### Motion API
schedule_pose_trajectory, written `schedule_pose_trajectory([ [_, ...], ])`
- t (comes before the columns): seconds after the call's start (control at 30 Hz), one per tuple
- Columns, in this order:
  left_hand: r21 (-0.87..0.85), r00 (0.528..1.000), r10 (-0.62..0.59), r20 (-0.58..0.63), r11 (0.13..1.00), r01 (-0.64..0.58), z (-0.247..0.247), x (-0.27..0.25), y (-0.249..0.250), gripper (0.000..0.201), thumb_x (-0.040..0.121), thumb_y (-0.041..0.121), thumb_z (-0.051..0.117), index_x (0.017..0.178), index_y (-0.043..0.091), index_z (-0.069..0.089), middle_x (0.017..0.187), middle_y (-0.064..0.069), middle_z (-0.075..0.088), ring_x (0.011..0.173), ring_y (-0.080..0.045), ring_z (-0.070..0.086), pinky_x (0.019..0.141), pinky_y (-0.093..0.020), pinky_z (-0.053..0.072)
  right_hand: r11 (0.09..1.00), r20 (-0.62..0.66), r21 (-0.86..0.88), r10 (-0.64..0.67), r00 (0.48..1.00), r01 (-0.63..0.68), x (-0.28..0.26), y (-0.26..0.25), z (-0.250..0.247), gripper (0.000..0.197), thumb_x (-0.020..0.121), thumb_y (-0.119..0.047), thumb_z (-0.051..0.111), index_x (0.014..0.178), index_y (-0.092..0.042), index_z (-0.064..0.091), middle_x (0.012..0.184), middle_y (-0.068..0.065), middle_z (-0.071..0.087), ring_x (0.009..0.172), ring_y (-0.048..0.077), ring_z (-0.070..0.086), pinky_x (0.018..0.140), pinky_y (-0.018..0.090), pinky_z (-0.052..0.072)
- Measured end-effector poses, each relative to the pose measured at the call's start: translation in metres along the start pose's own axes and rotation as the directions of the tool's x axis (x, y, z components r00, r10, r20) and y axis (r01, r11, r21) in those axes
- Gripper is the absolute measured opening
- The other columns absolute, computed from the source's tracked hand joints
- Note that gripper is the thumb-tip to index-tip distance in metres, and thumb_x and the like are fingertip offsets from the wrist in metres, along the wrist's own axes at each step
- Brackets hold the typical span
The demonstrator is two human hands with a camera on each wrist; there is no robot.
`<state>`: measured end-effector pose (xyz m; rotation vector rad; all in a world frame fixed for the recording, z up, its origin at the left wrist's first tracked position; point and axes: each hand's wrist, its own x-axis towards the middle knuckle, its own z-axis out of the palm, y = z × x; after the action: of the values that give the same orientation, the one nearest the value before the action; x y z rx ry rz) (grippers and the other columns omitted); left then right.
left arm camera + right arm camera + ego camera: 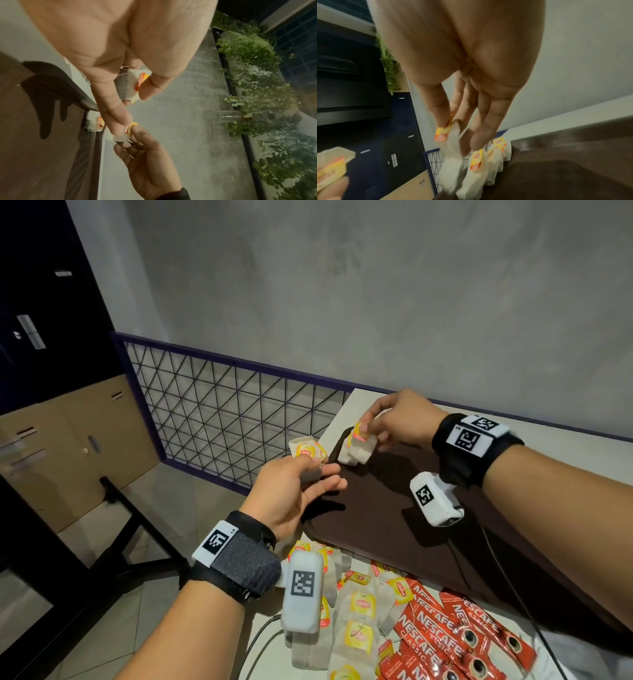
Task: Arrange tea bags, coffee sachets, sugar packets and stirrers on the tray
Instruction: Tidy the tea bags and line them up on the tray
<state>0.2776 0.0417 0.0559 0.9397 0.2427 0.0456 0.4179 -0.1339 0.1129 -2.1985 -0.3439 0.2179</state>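
Note:
A dark brown tray (387,546) lies on the white table (582,446). My right hand (367,430) pinches a yellow-tagged tea bag (359,444) over the tray's far left corner, where a few tea bags (478,170) lean in a row. My left hand (317,470) hovers at the tray's left edge and holds a small bunch of tea bags (306,451) between thumb and fingers. In the left wrist view that bunch (129,84) sits under the thumb, and the straight fingers reach close to the right hand's tea bag (121,137). No sugar packets or stirrers show.
Near me on the table lies a loose heap of tea bags (359,611) beside red coffee sachets (445,635). A wire mesh railing (222,412) runs past the table's left end, with a drop to the tiled floor. A grey wall stands behind.

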Motion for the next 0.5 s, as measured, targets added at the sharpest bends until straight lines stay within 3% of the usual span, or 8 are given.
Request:
schedule_pose_trajectory([
  [0.13, -0.006, 1.0, 0.004, 0.001, 1.0, -0.004, 0.0, 0.001, -0.001, 0.019, 0.101, -0.001, 0.049, 0.106, -0.016, 0.059, 0.097, -0.032, 0.073, 0.078, -0.039, 0.075, 0.069, -0.028, 0.062, 0.997, 0.19, -0.01, 0.08, 0.979, -0.079, 0.004, 0.005, 0.021, 0.014, 0.086, 0.001, 0.074, 0.101, 0.002, 0.075, 0.082, 0.009, 0.073, 0.073, 0.022, 0.064, 0.062, 0.032, 0.058],
  [0.27, -0.001, 1.0, -0.006, 0.004, 1.0, 0.006, 0.0, 0.001, 0.0, 0.018, 0.101, -0.001, 0.049, 0.104, -0.015, 0.059, 0.098, -0.033, 0.073, 0.078, -0.039, 0.075, 0.07, -0.028, 0.063, 0.97, 0.138, -0.244, 0.055, 0.989, -0.02, 0.018, 0.007, 0.035, 0.015, 0.083, -0.011, 0.083, 0.097, -0.008, 0.08, 0.09, 0.005, 0.077, 0.076, 0.015, 0.067, 0.063, 0.027, 0.06],
  [0.4, 0.014, 1.0, -0.006, 0.002, 1.0, 0.006, -0.001, 0.002, 0.0, 0.018, 0.102, 0.0, 0.05, 0.107, -0.014, 0.059, 0.101, -0.032, 0.073, 0.083, -0.041, 0.075, 0.074, -0.03, 0.064, 0.955, 0.065, -0.298, 0.036, 0.997, -0.015, 0.03, 0.009, 0.039, 0.015, 0.08, -0.012, 0.086, 0.092, -0.006, 0.08, 0.086, 0.005, 0.079, 0.086, 0.026, 0.077, 0.081, 0.042, 0.065],
  [0.5, 0.01, 1.0, -0.004, -0.002, 1.0, 0.004, -0.001, 0.002, -0.001, 0.019, 0.101, -0.001, 0.049, 0.109, -0.015, 0.059, 0.107, -0.035, 0.071, 0.082, -0.041, 0.075, 0.077, -0.031, 0.064, 0.95, 0.048, -0.31, 0.05, 0.998, -0.033, 0.033, 0.008, 0.039, 0.017, 0.078, -0.009, 0.088, 0.092, -0.004, 0.08, 0.083, 0.006, 0.079, 0.08, 0.025, 0.078, 0.08, 0.042, 0.066],
])
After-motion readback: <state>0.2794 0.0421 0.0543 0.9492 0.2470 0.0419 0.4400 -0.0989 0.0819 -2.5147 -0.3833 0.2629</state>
